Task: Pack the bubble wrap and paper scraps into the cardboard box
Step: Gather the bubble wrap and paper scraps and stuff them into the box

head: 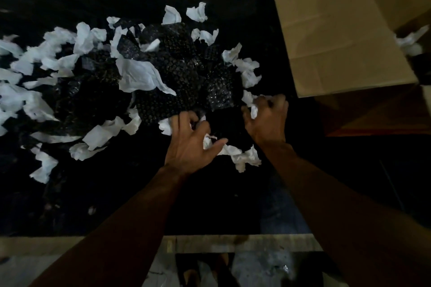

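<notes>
Paper scraps (137, 77) ring the bubble wrap (177, 70) left of the cardboard box (338, 30)

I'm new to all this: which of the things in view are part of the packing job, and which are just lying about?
Part of the job: paper scraps, bubble wrap, cardboard box, left hand and right hand, both gripping scraps.
Just there: dark tabletop, its pale front edge, floor below.

Dark bubble wrap (177, 70) heaped on desk (112, 205), crumpled, glinting. White paper scraps (137, 77) torn, crumpled, strewn over and around heap. Brown cardboard box (338, 30) upper right, open, flap toward heap, few scraps inside.
</notes>
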